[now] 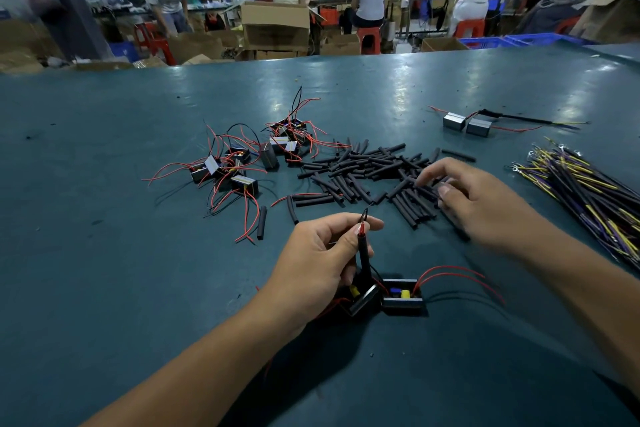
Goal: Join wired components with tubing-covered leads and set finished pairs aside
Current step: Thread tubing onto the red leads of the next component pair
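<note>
My left hand (323,253) pinches red and black leads with a black tube (363,255) slid over them, held upright. Below it two small black box components (401,298) lie side by side on the green table (104,253), red wires trailing right. My right hand (474,199) hovers over the pile of black tubing pieces (363,173), fingers loosely curled and reaching down at it; I cannot see a piece held. A finished pair (465,123) with a tubing-covered lead lies at the far right.
Loose wired components (242,163) with red and black wires lie at middle left. A bundle of yellow, purple and black wires (588,194) lies at the right edge. Seated people, cardboard boxes and blue crates stand beyond the table's far edge.
</note>
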